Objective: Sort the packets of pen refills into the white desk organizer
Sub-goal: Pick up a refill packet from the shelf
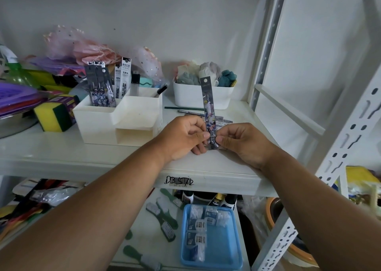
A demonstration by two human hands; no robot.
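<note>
A long grey refill packet (207,105) stands upright above the shelf, just right of centre. My left hand (183,138) and my right hand (241,142) both pinch its lower end between thumb and fingers. The white desk organizer (115,124) sits to the left. Its back-left compartment holds several dark and white refill packets (105,82) standing on end. More packets (221,121) lie flat on the shelf behind my hands, partly hidden.
A white bin (203,98) of cloth items stands behind the held packet, with pencils (185,109) lying before it. Sponges (54,116) and coloured clutter fill the left side. A white rack upright (350,136) stands at the right. A blue tray (212,248) lies on the lower shelf.
</note>
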